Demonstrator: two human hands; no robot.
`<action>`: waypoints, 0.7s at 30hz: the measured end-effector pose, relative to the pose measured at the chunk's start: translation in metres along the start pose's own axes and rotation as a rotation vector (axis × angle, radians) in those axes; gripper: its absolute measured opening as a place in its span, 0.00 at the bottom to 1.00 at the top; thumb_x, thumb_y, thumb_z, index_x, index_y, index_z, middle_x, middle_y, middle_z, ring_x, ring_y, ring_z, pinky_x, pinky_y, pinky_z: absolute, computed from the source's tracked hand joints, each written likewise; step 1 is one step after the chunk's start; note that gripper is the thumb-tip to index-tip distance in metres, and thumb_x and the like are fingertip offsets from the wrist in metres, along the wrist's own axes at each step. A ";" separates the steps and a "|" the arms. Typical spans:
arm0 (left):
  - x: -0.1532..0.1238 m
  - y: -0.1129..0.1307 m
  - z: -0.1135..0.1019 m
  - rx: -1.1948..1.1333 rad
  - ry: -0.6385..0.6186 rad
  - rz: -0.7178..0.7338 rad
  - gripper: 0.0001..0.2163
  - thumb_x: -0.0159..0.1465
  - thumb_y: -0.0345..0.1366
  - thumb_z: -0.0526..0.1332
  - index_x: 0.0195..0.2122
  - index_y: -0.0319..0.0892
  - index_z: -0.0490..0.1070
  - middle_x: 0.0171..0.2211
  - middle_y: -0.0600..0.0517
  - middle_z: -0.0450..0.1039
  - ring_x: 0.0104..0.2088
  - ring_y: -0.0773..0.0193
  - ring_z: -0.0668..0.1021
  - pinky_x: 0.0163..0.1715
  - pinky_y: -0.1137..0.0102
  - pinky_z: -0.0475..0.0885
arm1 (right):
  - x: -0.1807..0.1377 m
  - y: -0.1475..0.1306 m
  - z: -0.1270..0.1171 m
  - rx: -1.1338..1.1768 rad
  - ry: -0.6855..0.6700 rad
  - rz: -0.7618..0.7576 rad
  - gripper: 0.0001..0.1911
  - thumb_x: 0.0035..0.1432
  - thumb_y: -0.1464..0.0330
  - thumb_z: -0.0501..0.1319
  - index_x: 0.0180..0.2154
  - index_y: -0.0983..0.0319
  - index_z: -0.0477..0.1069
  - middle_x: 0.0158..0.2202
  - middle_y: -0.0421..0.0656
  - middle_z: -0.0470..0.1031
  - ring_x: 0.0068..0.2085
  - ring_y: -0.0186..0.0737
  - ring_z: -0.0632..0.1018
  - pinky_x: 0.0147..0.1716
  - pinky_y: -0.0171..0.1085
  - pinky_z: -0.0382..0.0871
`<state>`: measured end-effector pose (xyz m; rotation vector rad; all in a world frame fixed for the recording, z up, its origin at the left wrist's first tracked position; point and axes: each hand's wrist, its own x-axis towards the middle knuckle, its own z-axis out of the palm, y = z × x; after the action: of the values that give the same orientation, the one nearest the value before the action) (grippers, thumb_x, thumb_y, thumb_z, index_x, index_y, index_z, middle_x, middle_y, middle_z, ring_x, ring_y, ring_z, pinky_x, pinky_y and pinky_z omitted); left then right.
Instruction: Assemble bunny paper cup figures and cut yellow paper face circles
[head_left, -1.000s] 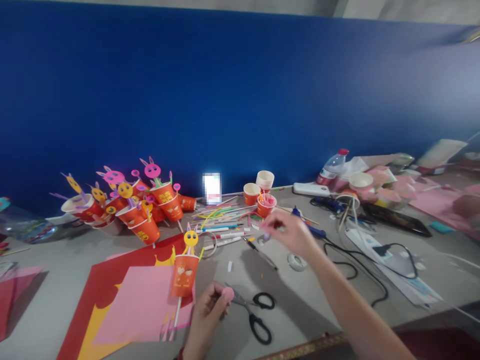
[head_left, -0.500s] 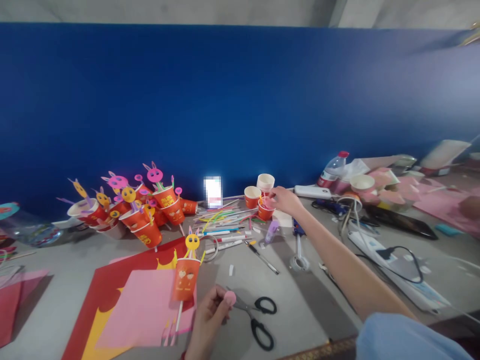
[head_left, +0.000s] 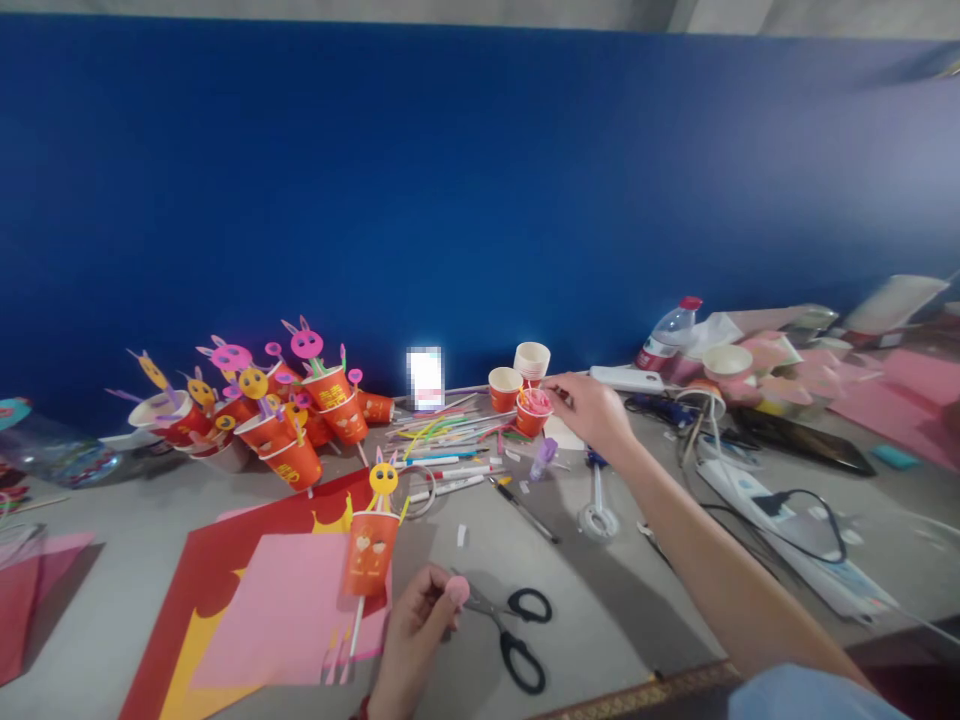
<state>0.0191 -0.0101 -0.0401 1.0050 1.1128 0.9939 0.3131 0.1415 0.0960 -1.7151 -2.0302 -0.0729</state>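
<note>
Grey desk [head_left: 615, 620], cluttered, backed by a blue partition [head_left: 480, 200]. Scissors [head_left: 495, 612], black handles, lie just beside the left hand [head_left: 416, 625], blade ends partly hidden at the fingers. Left of that hand, a decorated red paper cup [head_left: 371, 555] with a yellow bunny-eared face overlaps a pink paper sheet [head_left: 270, 610]; red and yellow sheets underneath. Coloured craft stems [head_left: 450, 430] and markers crowd the back middle. Black pen [head_left: 529, 512] lies between the 2 hands. Power strip [head_left: 795, 560] and loose cables take up the right side, near the right forearm; red-capped bottle [head_left: 667, 335] by the partition.

Counts: 2 hands, 1 scissors, 1 black pen, 1 bottle, 1 decorated cup in front. More decorated cups at back left, at least 5, overlapping, exact number unclear. Cups at back centre: 1 plain cup [head_left: 505, 392], 1 nested stack [head_left: 532, 362], 1 cup of pink cutouts [head_left: 531, 424].

Pink paper disc [head_left: 458, 590]: small, round, light pink, flat; at the left fingertips, above the desk, beside the scissors. Left hand pinches it between thumb and fingers. Right hand [head_left: 592, 410], fingers bent, is at the right rim of the cutout cup; can't tell if it holds anything.
</note>
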 end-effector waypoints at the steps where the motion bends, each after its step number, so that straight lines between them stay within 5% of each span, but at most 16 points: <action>1: 0.000 0.000 0.000 -0.001 0.001 -0.001 0.20 0.57 0.54 0.67 0.27 0.41 0.69 0.21 0.57 0.66 0.23 0.69 0.68 0.25 0.75 0.61 | -0.012 -0.010 0.000 0.036 0.000 -0.027 0.13 0.67 0.69 0.51 0.44 0.61 0.74 0.42 0.49 0.79 0.40 0.46 0.77 0.40 0.40 0.68; 5: 0.000 -0.003 -0.001 -0.022 0.006 0.002 0.19 0.57 0.54 0.67 0.27 0.41 0.70 0.21 0.57 0.66 0.23 0.70 0.68 0.24 0.75 0.61 | -0.064 -0.052 0.026 0.191 -0.196 -0.254 0.09 0.65 0.68 0.57 0.41 0.57 0.76 0.41 0.42 0.81 0.40 0.40 0.79 0.41 0.35 0.72; 8: 0.000 -0.003 0.000 -0.017 0.009 0.002 0.19 0.57 0.53 0.68 0.28 0.41 0.70 0.22 0.56 0.66 0.23 0.70 0.68 0.24 0.76 0.61 | -0.089 -0.075 0.060 0.209 -0.478 -0.480 0.15 0.62 0.73 0.58 0.50 0.59 0.74 0.52 0.45 0.76 0.49 0.45 0.77 0.48 0.39 0.71; 11: 0.000 0.000 0.000 0.011 0.007 0.007 0.19 0.57 0.53 0.67 0.27 0.41 0.70 0.22 0.57 0.67 0.23 0.70 0.69 0.24 0.76 0.62 | -0.097 -0.092 0.087 0.145 -0.511 -0.504 0.15 0.62 0.76 0.56 0.47 0.59 0.75 0.51 0.46 0.76 0.47 0.47 0.76 0.46 0.41 0.71; 16: -0.001 0.001 0.000 0.013 0.019 -0.002 0.19 0.56 0.54 0.67 0.27 0.41 0.70 0.21 0.57 0.66 0.22 0.70 0.68 0.24 0.76 0.61 | -0.083 -0.100 0.086 0.114 -0.426 -0.516 0.09 0.62 0.72 0.58 0.37 0.55 0.77 0.36 0.41 0.80 0.41 0.43 0.77 0.43 0.37 0.70; 21: 0.000 -0.003 -0.001 -0.014 -0.005 0.000 0.19 0.57 0.54 0.67 0.27 0.41 0.69 0.20 0.57 0.66 0.22 0.70 0.68 0.24 0.75 0.60 | -0.027 -0.048 0.028 0.075 -0.021 -0.213 0.16 0.68 0.69 0.49 0.46 0.59 0.76 0.48 0.47 0.78 0.49 0.45 0.75 0.51 0.40 0.66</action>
<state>0.0182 -0.0101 -0.0429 0.9962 1.0999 0.9976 0.2615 0.1159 0.0736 -1.4554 -2.1964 -0.0473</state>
